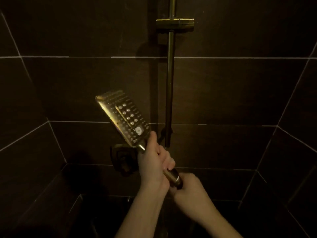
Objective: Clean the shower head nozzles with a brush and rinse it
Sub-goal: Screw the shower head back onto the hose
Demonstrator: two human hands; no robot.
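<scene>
A rectangular brass shower head (122,115) tilts up to the left, its nozzle face turned toward me with wet rows of nozzles and a white button near its lower end. My left hand (154,162) is wrapped around its handle just below the head. My right hand (190,188) grips the lower end of the handle at the hose fitting (175,178). No brush is in view.
A vertical brass slide rail (169,86) with an empty holder bracket (175,24) runs up the dark tiled wall. A dark wall valve (122,159) sits left of my hands. Tiled side walls close in on both sides.
</scene>
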